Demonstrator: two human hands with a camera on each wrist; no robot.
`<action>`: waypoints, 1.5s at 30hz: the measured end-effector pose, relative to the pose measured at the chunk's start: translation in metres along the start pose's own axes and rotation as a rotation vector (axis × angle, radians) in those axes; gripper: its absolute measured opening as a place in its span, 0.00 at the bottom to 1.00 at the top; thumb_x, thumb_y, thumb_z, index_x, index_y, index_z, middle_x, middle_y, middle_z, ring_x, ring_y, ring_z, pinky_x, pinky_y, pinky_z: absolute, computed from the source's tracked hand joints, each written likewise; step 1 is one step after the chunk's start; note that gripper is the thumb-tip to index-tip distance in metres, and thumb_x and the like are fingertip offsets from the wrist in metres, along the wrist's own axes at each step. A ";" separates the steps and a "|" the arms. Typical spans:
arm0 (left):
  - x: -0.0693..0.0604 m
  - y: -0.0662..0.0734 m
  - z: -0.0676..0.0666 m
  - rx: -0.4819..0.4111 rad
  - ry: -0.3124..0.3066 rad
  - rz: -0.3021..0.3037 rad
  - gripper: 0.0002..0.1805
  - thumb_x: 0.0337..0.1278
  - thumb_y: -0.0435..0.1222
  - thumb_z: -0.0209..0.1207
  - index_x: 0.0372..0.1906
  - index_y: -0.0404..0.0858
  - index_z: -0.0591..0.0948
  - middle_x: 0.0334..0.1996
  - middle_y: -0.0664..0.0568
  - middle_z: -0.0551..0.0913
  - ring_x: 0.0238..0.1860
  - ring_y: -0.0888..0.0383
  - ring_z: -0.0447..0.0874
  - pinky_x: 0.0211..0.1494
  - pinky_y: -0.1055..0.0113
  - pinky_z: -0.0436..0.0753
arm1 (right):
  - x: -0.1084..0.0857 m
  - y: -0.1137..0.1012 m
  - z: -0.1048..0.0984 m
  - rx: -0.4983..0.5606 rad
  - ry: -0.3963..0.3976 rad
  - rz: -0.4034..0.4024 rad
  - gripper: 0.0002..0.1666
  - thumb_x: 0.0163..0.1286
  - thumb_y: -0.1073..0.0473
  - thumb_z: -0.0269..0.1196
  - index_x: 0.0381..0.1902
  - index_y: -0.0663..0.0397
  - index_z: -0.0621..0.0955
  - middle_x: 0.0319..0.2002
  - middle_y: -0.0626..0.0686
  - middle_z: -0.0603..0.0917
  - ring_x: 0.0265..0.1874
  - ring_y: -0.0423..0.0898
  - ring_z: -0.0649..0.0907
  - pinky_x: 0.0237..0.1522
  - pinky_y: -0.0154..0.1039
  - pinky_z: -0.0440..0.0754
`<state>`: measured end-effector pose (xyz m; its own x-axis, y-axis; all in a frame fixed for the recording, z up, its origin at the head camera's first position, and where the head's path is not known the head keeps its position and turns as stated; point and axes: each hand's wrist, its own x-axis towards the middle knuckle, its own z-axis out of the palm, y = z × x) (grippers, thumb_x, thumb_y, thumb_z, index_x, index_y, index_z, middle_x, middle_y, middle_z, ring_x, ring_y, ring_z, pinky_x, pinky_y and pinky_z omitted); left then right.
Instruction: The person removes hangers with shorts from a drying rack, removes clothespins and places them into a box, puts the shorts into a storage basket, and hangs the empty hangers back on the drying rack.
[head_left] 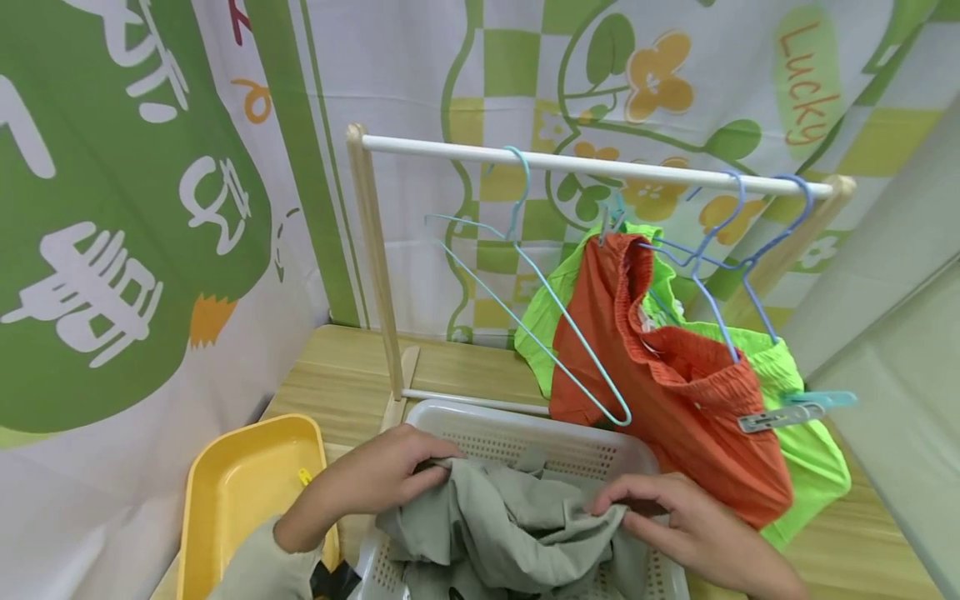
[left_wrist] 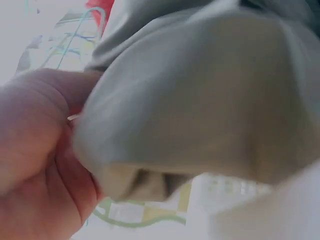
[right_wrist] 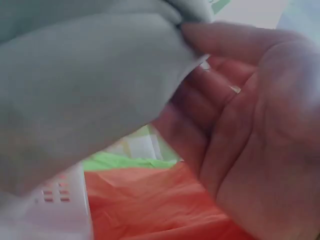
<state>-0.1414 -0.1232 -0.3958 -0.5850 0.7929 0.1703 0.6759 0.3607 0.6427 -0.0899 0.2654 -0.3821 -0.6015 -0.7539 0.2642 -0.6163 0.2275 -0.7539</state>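
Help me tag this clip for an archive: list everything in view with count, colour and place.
Cloth: one bundle, grey, over the basket
Basket: one, white, front centre
Rack: one, wood and white, behind basket
Bare hanger: one, light blue, on rack
Other hangers: two, blue, rack's right side
Shorts: one pair, orange, hung right
Clothing: count unclear, bright green, behind shorts
Pegs: at least four, grey and teal, on hung clothes
Tray: one, yellow, left
Table: one, wood, underneath
Printed backdrop: count unclear, white, green, yellow and orange, behind and left
Sleeve: one, grey, left arm
Hands: two, left and right, pinching the cloth
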 end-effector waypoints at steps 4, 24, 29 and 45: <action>0.000 -0.002 0.005 0.193 -0.004 -0.083 0.17 0.74 0.31 0.59 0.62 0.40 0.83 0.54 0.53 0.86 0.48 0.63 0.84 0.50 0.62 0.84 | -0.001 0.007 0.002 -0.180 0.015 0.054 0.22 0.71 0.74 0.64 0.56 0.48 0.85 0.51 0.45 0.87 0.50 0.39 0.84 0.46 0.33 0.83; -0.005 0.024 -0.019 0.162 -0.222 -0.046 0.11 0.74 0.39 0.62 0.53 0.43 0.88 0.49 0.62 0.86 0.48 0.69 0.82 0.51 0.70 0.81 | -0.010 -0.003 -0.003 -0.291 0.037 0.139 0.15 0.68 0.62 0.72 0.32 0.35 0.79 0.26 0.28 0.74 0.24 0.25 0.72 0.22 0.26 0.73; 0.002 0.018 -0.012 0.139 -0.384 -0.050 0.16 0.73 0.38 0.62 0.61 0.40 0.84 0.57 0.60 0.84 0.57 0.68 0.79 0.59 0.70 0.78 | -0.005 -0.002 -0.002 -0.280 -0.049 0.114 0.06 0.70 0.61 0.70 0.43 0.45 0.87 0.37 0.35 0.85 0.32 0.28 0.79 0.29 0.28 0.79; 0.015 -0.001 0.033 0.284 -0.660 -0.149 0.31 0.69 0.46 0.65 0.75 0.50 0.74 0.68 0.55 0.76 0.66 0.62 0.73 0.66 0.70 0.72 | 0.008 0.006 0.030 -0.276 -0.352 0.340 0.18 0.72 0.47 0.68 0.56 0.40 0.80 0.42 0.33 0.81 0.38 0.32 0.80 0.38 0.36 0.81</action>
<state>-0.1362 -0.0958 -0.4183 -0.3485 0.8239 -0.4470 0.7529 0.5301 0.3900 -0.0832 0.2423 -0.4020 -0.6131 -0.7591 -0.2187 -0.5559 0.6112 -0.5633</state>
